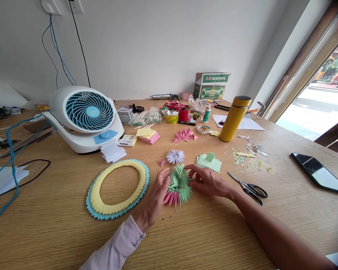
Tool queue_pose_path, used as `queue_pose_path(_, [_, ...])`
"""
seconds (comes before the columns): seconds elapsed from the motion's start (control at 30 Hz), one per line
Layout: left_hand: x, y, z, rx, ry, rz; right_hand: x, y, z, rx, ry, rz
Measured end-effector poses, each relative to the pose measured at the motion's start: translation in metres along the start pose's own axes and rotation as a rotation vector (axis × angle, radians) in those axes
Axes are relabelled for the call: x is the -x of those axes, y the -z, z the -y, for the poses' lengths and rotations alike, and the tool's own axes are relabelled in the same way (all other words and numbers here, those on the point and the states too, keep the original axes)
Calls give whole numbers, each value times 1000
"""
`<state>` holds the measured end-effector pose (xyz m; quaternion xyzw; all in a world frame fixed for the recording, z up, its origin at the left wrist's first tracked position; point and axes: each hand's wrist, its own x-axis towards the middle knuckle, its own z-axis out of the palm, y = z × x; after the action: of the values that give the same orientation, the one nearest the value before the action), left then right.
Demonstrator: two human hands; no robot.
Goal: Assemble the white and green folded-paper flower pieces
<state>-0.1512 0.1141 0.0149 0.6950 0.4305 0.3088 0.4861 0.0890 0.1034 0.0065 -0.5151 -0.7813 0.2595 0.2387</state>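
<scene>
Between my two hands sits a folded-paper ring (185, 191), mostly green with a pink section at its lower left and pointed pieces fanning outward. My left hand (155, 197) cups the ring's left side, fingers curved against it. From the right, my right hand (207, 180) grips the opposite side with bent fingers; some fingertips are hidden behind the points. Just beyond the ring lies a small white-lilac paper rosette (175, 156), with a single pink folded piece (163, 162) beside it. Left of my left hand rests a large yellow and blue paper ring (116, 208).
Scissors (249, 187) and green paper slips (208, 164) lie near my right hand. A yellow flask (233, 120), paper scraps (255, 161) and a phone (318, 172) are farther right. A fan (87, 118) stands left; pink folded pieces (185, 135) lie behind.
</scene>
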Motion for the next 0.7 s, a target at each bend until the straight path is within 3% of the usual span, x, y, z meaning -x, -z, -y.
queue_pose_path(0.17, [-2, -1, 6, -57, -70, -90, 1, 11, 1, 19, -28, 12])
queue_pose_path(0.37, [10, 9, 5, -294, -183, -209, 0, 8, 11, -8, 60, -228])
queue_pose_path(0.5, [32, 4, 10, -523, -333, -182, 2, 1, 30, -43, 213, -158])
queue_pose_path(0.7, [39, -13, 21, -654, -327, -257, 1, -10, 36, 109, 326, -24])
